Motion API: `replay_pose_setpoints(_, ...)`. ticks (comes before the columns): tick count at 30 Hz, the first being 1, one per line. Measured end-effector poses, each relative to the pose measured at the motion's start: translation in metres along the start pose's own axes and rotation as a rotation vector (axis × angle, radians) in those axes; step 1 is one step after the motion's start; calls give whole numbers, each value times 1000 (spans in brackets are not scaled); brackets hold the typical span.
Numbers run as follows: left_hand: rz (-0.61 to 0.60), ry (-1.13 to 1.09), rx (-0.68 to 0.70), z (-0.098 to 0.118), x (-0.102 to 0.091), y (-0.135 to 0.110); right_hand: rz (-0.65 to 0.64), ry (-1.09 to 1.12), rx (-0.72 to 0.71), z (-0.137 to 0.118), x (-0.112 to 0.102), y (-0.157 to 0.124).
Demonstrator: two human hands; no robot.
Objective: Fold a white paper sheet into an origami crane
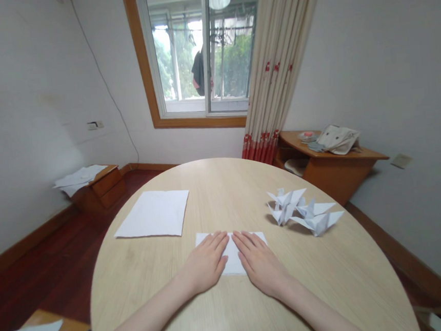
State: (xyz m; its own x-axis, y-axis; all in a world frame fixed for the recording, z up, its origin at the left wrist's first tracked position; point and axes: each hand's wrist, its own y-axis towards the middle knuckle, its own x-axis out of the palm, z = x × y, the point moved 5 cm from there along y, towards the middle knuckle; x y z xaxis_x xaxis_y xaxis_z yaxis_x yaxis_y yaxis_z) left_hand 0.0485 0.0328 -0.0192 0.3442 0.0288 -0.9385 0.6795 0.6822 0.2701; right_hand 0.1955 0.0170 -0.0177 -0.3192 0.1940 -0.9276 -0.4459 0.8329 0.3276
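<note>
Nearest you, the pale round surface shows between your forearms; its near edge runs out of view, and both forearms are cut off too. Its curved rim lies well apart from your hands on left and right, leaving side room. Your left grip and right grip rest palm down and flat, fingers extended and lying close together rather than pinching. The white paper lies beneath them: the left grip hides much of its left part, the right grip much of its right, and a strip shows between. You cannot make out any creases in it. Farther left, a larger white sheet lies apart from your left grip; whether it is single or stacked is unclear. Farther right, folded paper cranes overlap in a cluster, which blurs their count. Past both, open room reaches the far rim.
</note>
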Motion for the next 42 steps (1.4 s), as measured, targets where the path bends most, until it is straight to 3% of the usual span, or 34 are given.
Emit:
replay_pose_setpoints(8,-108,67,-91,0,-2,0,-108,2,48,6,12,-2)
replay_pose_setpoints(12,-156,84,-139,1,-3,0,-135,-17,77,6,10,-1)
replay_pose_setpoints(19,-206,101,-209,-4,-2,-1,-306,-15,180,10,2,1)
replay_pose_setpoints(26,-249,48,-140,-7,-2,-3,-330,1,112,19,-4,2)
replay_pose_setpoints(33,-314,-32,-15,-10,-15,-4,-374,71,79,23,-6,-1)
replay_pose_setpoints(42,-274,-89,-11,-11,-27,-2,-371,155,58,23,-9,-3)
